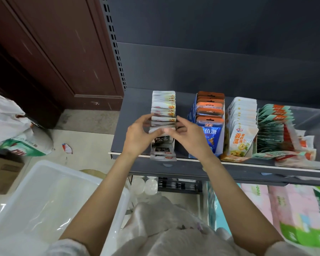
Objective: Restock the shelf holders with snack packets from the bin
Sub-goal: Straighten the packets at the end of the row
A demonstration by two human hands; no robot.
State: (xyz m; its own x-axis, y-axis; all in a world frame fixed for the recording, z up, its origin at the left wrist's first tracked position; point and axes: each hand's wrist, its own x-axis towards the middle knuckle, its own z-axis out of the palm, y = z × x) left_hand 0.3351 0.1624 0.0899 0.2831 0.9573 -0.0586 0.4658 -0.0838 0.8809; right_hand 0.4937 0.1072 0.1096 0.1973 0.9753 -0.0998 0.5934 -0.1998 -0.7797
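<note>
both hands, left hand [137, 134] and right hand [187, 134], pinch the white snack packets [163, 115] standing in the leftmost shelf holder [163, 145], where uneven squeezing could topple the front packets off the shelf [133, 108].

Left of the white-and-black snack packet row [163, 115], the dark grey metal shelf [135, 115] lies bare to its edge. Right of that row, a narrow gap, then the blue cardboard holder [209, 137], crowded by white pouches [243, 122] and green packets [272, 130].
</note>
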